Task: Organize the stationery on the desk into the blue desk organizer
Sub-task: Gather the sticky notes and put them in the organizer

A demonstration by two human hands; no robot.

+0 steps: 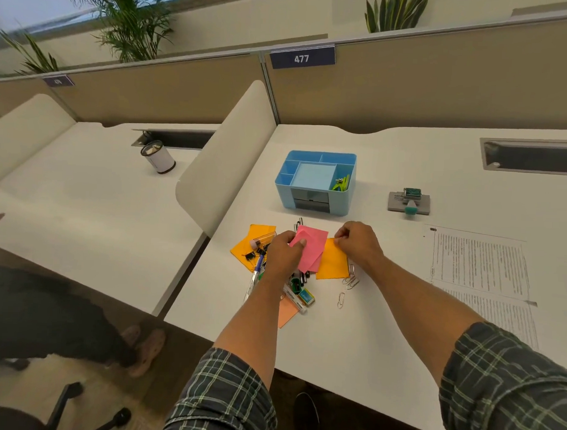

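The blue desk organizer point(314, 201) stands at mid-desk with several compartments; green items sit in its right slot. In front of it lies a heap of stationery. My left hand point(282, 250) pinches pink sticky notes point(311, 248) lifted over the heap. My right hand point(358, 241) grips the top corner of an orange sticky note point(332, 264) lying on the desk. Another orange note point(247, 244) lies at the left under binder clips point(251, 255) and a clear tube point(263, 240). Pens point(252, 283), a marker, an eraser point(306, 296) and paper clips point(349, 281) lie nearer me.
A grey stamp block point(409, 202) sits right of the organizer. Printed sheets point(481, 273) lie at the right. A white divider point(226, 161) borders the desk's left side, with a cup point(158, 156) on the neighbouring desk. Another person's legs are at lower left.
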